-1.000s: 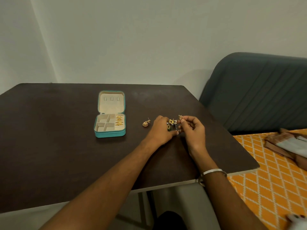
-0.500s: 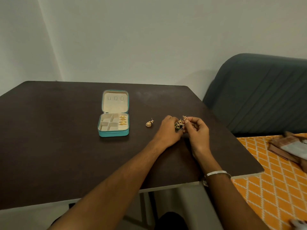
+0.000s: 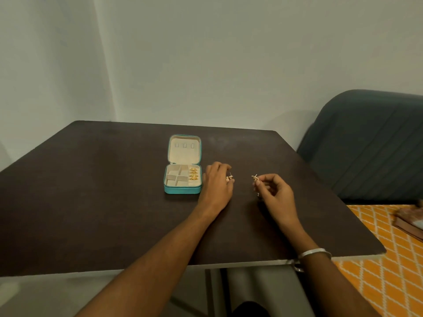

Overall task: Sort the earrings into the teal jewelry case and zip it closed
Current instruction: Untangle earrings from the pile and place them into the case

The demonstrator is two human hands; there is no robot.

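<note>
The teal jewelry case (image 3: 182, 190) lies open on the dark table (image 3: 103, 191), its lid standing up at the back. Three gold earrings (image 3: 193, 173) fill its right compartment, and the other cream compartments look empty. Just right of the case, my left hand (image 3: 216, 186) curls its fingers and thumb around a small gold dome earring (image 3: 229, 178) lying on the table. Further right, my right hand (image 3: 274, 193) pinches a gold stud earring (image 3: 255, 177) between fingertips, held up above the table. A small piece (image 3: 258, 194) hangs below those fingers, too small to identify.
A dark green padded seat back (image 3: 366, 145) stands to the right of the table. An orange patterned cover (image 3: 389, 271) with a brown folded item (image 3: 409, 223) lies at the lower right. The table's front edge (image 3: 240, 264) runs just under my forearms.
My hands have parted. The left hand moved left from the cluster to the loose dome earring beside the case. The right hand stays put, holding its earring.
</note>
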